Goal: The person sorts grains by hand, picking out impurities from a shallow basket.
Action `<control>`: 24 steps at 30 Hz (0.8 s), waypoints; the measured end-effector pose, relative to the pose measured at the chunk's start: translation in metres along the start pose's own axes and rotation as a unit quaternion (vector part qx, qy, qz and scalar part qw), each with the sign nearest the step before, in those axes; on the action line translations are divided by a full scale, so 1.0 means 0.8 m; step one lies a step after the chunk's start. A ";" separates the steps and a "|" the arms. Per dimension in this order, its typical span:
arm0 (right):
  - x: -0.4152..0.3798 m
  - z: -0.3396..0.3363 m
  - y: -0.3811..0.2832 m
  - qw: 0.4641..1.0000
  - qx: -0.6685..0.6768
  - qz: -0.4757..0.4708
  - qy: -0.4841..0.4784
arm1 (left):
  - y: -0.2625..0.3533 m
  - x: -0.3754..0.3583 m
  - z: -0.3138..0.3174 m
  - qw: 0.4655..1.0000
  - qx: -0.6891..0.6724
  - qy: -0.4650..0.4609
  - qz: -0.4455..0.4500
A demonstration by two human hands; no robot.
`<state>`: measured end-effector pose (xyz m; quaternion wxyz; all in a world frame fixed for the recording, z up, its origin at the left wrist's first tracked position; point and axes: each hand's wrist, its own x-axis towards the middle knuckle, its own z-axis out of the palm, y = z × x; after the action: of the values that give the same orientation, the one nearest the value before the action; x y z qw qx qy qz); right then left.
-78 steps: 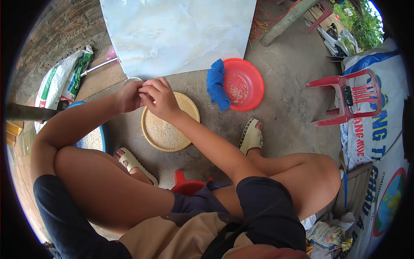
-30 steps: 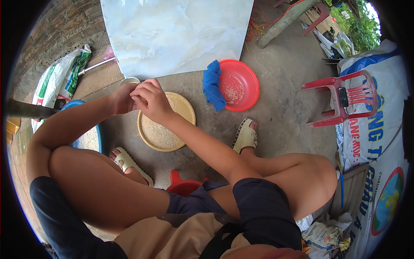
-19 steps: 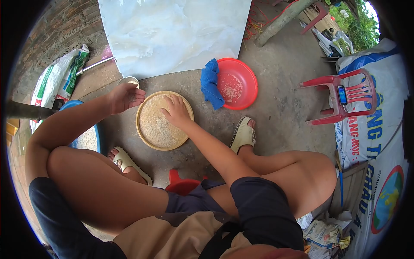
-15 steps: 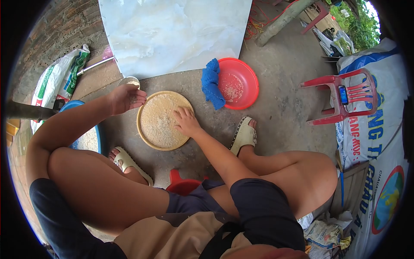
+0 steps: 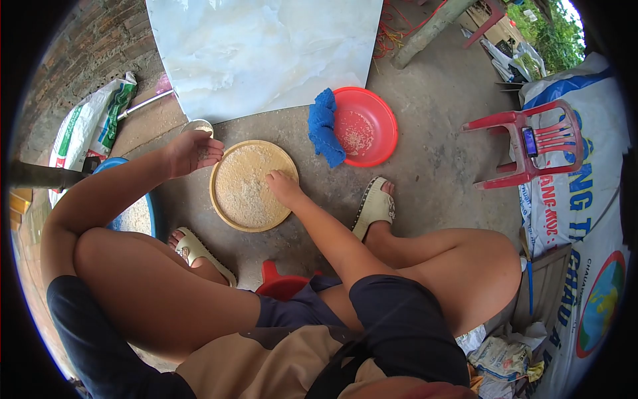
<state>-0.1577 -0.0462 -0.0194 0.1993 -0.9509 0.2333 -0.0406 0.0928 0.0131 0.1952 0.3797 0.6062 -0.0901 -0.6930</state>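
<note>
A round woven tray (image 5: 222, 216) lies on the floor, with pale grains, likely rice (image 5: 246, 186), spread over it. My right hand (image 5: 284, 189) is over the tray's right part, fingers curled together at the grains; what they pinch is too small to see. To the tray's upper left, my left hand (image 5: 194, 153) is turned palm up with its fingers stretched out. Small dark specks show on that palm. Just behind the left hand stands a small bowl (image 5: 199, 124) with pale contents, partly hidden by it.
A red basin (image 5: 382, 126) with some grains has a blue cloth (image 5: 323, 130) over its rim. A blue tub (image 5: 154, 213) of grains sits behind my left forearm. At the right stands a red plastic chair (image 5: 522, 149) bearing a phone (image 5: 530, 141). A marbled panel (image 5: 266, 53) lies ahead.
My right hand's fingers, spread over the grains before, have drawn together into a curl at almost the same spot. The left hand stays where it was, palm up.
</note>
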 end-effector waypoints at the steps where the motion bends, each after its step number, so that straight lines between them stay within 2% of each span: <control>1: 0.002 0.000 0.000 1.000 -0.003 0.002 -0.009 | 0.000 0.000 0.000 1.000 -0.001 0.001 0.000; 9: 0.007 -0.001 -0.002 0.999 -0.028 0.002 -0.044 | 0.000 -0.001 -0.005 1.000 -0.008 0.002 -0.004; 12: 0.008 0.001 -0.004 0.999 -0.010 0.033 -0.033 | -0.001 0.001 -0.007 1.000 -0.010 0.007 -0.002; 14: 0.014 -0.005 -0.008 0.993 0.047 0.103 -0.013 | -0.002 0.004 -0.010 1.000 -0.011 0.008 0.000; 15: 0.021 -0.001 -0.006 0.993 0.048 0.103 -0.013 | -0.002 0.005 -0.012 1.000 -0.012 0.009 -0.001; 17: 0.045 0.008 -0.001 0.963 0.205 0.116 0.129 | -0.003 0.008 -0.016 1.000 -0.013 0.009 -0.002; 18: 0.058 0.002 -0.006 0.963 0.205 0.116 0.129 | -0.004 0.010 -0.018 1.000 -0.014 0.013 -0.001; 20: 0.085 -0.032 -0.029 0.910 0.281 0.125 0.277 | -0.006 0.013 -0.022 1.000 -0.016 0.016 -0.001; 21: 0.096 -0.055 -0.041 0.911 0.280 0.126 0.276 | -0.007 0.014 -0.025 1.000 -0.018 0.020 -0.002; 23: 0.112 -0.106 -0.070 0.861 0.386 0.093 0.317 | -0.008 0.015 -0.026 1.000 -0.019 0.024 -0.004; 24: 0.114 -0.125 -0.084 0.861 0.386 0.094 0.317 | -0.008 0.015 -0.025 0.999 -0.028 0.026 -0.007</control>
<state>-0.0649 -0.0697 0.0976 0.4682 -0.7076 0.3375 -0.4076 0.1084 0.0168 0.1772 0.3935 0.6141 -0.0562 -0.6818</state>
